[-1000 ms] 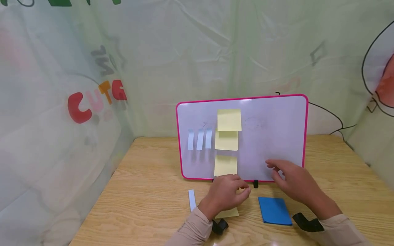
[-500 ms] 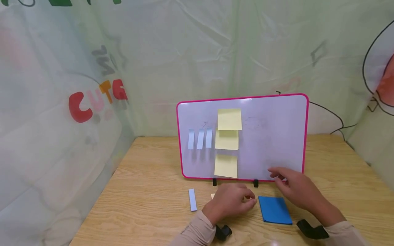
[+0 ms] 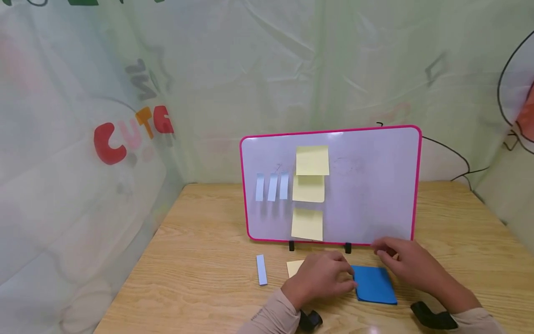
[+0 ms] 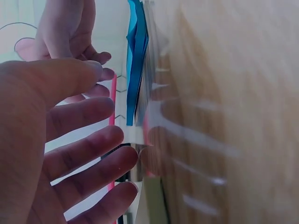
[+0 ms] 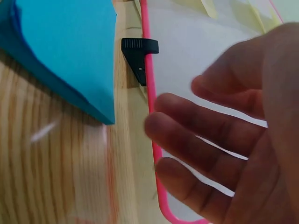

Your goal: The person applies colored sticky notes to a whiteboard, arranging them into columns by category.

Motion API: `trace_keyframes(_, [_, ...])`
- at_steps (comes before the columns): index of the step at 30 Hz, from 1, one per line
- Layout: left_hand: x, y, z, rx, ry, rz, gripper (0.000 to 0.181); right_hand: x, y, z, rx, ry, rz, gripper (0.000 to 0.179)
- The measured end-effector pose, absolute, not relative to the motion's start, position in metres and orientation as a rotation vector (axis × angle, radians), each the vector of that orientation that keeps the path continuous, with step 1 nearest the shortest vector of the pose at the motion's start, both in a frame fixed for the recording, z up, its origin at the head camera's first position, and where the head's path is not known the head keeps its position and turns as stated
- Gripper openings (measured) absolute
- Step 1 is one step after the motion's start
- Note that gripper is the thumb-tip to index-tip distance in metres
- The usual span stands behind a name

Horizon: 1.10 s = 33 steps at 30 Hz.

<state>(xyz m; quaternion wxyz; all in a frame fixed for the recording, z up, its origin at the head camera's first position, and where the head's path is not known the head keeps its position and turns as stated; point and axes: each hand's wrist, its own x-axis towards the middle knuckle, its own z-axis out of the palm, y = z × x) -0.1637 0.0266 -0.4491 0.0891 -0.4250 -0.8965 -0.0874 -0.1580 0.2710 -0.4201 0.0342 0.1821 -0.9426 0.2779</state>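
A blue sticky note pad lies on the table between my two hands. My left hand has its fingertips right at the pad's left edge, with the fingers loosely bent and nothing in them. Partly hidden behind that hand is a pale yellow sticky note pad. Just beyond the blue pad's right side, my right hand hovers near the whiteboard's lower edge, fingers relaxed and holding nothing. In the left wrist view the blue pad stands ahead of spread fingers.
A pink-framed whiteboard stands on black feet. It carries yellow notes in a column and three light-blue strips. Another light-blue strip lies on the wooden table at left. Printed curtains hang behind.
My left hand has moved right, from over the yellow pad to the blue pad's edge, uncovering part of the yellow one. My right hand has come down and slightly right, away from the board's face.
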Motion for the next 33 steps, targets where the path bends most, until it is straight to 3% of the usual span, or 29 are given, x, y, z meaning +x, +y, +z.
trace_keyframes(13, [-0.157,0.042,-0.449,-1.250,-2.778,-0.187,0.042,-0.163,0.284,-0.427,0.528,-3.123,1.004,0.023])
trace_keyframes(20, [-0.156,0.044,-0.449,-1.252,-2.826,-0.135,0.054,-0.162,0.286,-0.431,0.573,-3.085,0.977,0.020])
trace_keyframes(27, [-0.157,0.043,-0.450,-1.266,-2.833,-0.154,0.054,-0.162,0.294,-0.433,0.587,-3.073,0.986,0.021])
trace_keyframes(33, [-0.156,0.042,-0.450,-1.271,-2.813,-0.203,0.041,-0.163,0.300,-0.435,0.532,-3.086,0.977,0.022])
